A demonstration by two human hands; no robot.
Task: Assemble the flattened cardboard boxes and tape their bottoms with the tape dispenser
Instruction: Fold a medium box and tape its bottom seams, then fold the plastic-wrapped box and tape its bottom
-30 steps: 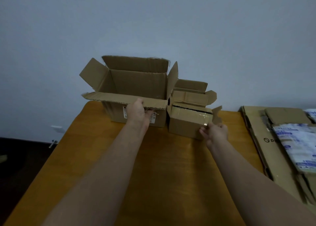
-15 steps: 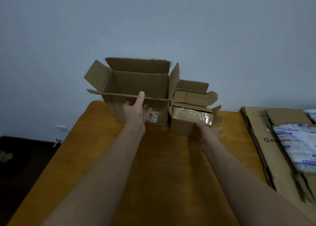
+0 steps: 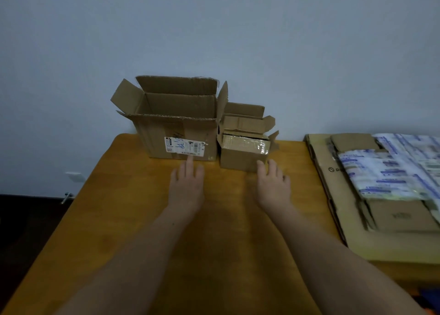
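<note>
A large brown cardboard box [image 3: 176,128] stands upright at the table's far edge, top flaps open, a white shipping label on its front. Right beside it sits a small cardboard box [image 3: 242,153] with shiny tape across one flap and its other flaps open. My left hand [image 3: 187,186] hovers flat just in front of the large box, fingers spread, holding nothing. My right hand [image 3: 272,183] is open too, its fingertips at the small box's front lower corner. No tape dispenser is in view.
The wooden table [image 3: 142,219] runs from me to the wall. On the right lies a stack of flattened cardboard boxes [image 3: 342,195] with white printed mailers [image 3: 385,174] on top. A dark floor lies off the table's left edge.
Both hands have let go of the boxes and pulled back toward me. The two boxes now sit further back against the wall, and the large box's front flap is folded down.
</note>
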